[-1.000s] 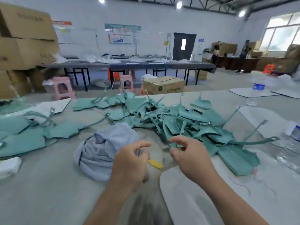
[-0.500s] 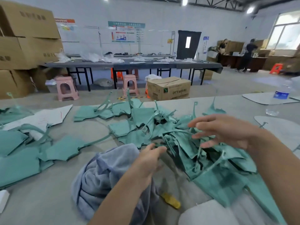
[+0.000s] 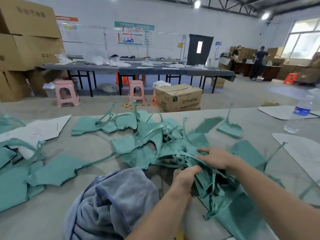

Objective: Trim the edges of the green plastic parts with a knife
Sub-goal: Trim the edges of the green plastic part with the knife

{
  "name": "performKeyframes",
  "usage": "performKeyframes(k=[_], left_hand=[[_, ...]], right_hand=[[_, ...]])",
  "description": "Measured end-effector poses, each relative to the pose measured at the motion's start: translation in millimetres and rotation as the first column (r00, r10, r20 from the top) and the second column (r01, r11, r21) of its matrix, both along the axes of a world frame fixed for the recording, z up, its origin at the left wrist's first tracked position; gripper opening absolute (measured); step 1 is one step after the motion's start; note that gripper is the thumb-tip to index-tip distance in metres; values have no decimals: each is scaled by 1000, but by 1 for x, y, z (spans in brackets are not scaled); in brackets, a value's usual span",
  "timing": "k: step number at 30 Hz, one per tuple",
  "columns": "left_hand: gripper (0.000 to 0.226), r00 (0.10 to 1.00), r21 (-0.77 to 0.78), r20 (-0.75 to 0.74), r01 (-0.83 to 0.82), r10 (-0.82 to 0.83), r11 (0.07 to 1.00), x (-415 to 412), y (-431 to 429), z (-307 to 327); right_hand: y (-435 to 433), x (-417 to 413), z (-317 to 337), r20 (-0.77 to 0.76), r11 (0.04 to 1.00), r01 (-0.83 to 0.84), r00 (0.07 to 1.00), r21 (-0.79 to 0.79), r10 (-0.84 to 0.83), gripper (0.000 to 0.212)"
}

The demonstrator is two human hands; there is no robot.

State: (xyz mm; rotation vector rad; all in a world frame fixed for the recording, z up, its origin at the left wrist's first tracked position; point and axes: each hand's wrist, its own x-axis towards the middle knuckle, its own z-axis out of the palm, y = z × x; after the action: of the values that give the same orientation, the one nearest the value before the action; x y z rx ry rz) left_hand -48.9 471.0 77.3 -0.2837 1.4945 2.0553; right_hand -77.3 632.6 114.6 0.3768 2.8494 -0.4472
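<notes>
Two hands work in the heap of flat green plastic parts [image 3: 143, 149] on the grey surface [image 3: 97, 142] — the left hand [image 3: 186, 176] grips one piece's edge, the right hand [image 3: 216, 157] rests flat-fingered on top. A crumpled blue-grey towel [image 3: 112, 203] lies just left.

Big messy pile of green plastic parts [image 3: 155, 141] sits mid-table: flat teal sheets with ragged edges, one with an oval hole, thin curved strips sticking up. More flat pieces [image 3: 57, 168] lie spread out to the left, and one separate piece [image 3: 229, 128] lies off right.
</notes>
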Motion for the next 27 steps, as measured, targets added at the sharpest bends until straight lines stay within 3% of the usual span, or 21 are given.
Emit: performKeyframes(k=[4, 9, 13, 17, 20, 22, 24, 26, 27], left_hand=[[38, 990, 86, -7, -138, 139, 987, -6, -17, 22], [65, 976, 127, -35, -207, 213, 970, -18, -83, 47], [32, 960, 133, -44, -267, 275, 954, -24, -141, 49], [30, 965, 97, -28, -256, 260, 962, -30, -188, 31], [26, 977, 27, -28, -210, 211, 977, -29, -211, 17], [18, 980, -33, -62, -192, 190, 981, -25, -223, 10], [16, 973, -116, -152, -193, 174, 974, -19, -234, 1], [23, 935, -348, -348, -201, 73, 916, -10, -248, -12], [35, 892, -531, -447, -202, -69, 823, -3, -257, -17]], right_hand=[[-42, 1, 12, -147, 985, -21, 989, -171, -4, 48], [-112, -11, 22, -178, 930, -96, 983, -355, 33, 57], [-178, -26, 15, -185, 905, -164, 978, -393, 97, 63], [-214, -27, 6, -206, 892, -210, 969, -400, 136, 61], [-214, -23, 9, -269, 840, -196, 961, -506, 63, 42], [-203, -12, 26, -334, 693, -184, 939, -697, -87, 21], [-193, 17, 43, -423, 608, -263, 896, -749, -134, 16], [-193, 64, 44, -585, 694, -350, 801, -629, -127, 11], [-196, 91, 35, -670, 780, -353, 734, -516, -111, 8]])
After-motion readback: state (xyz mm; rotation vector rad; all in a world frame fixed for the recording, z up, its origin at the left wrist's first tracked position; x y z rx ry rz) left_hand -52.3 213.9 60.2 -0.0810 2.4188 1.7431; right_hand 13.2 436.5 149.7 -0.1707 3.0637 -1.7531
